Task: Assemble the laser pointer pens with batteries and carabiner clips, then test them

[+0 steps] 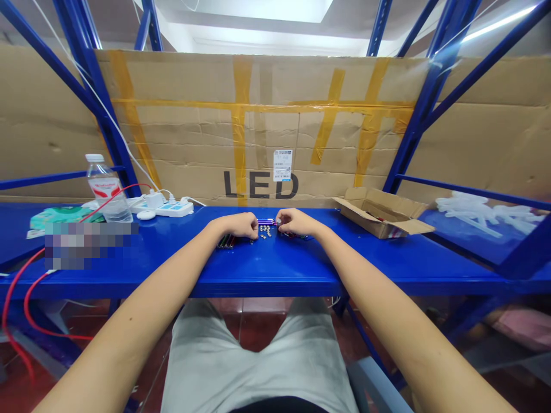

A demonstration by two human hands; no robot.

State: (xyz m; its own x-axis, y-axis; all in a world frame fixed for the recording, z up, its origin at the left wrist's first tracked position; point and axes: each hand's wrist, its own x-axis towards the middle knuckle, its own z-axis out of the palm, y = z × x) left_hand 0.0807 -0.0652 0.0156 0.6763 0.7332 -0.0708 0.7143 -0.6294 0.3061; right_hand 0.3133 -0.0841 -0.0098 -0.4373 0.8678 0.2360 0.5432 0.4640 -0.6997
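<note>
My left hand (241, 225) and my right hand (295, 222) rest on the blue shelf (267, 269), both curled closed and almost meeting. Between them they pinch a thin purple pen-like stick (267, 221), one end in each hand. Several small silver pieces (266, 231) lie on the shelf just below the stick. A bundle of dark coloured sticks (226, 241) lies by my left wrist. More sticks (298, 235) show under my right hand.
An open cardboard box (381, 213) sits right of my hands. At the left stand a water bottle (105, 189), a white power strip (170, 206), a green packet (64, 217) and red cables (26, 298). Taped cardboard marked LED (260, 184) backs the shelf.
</note>
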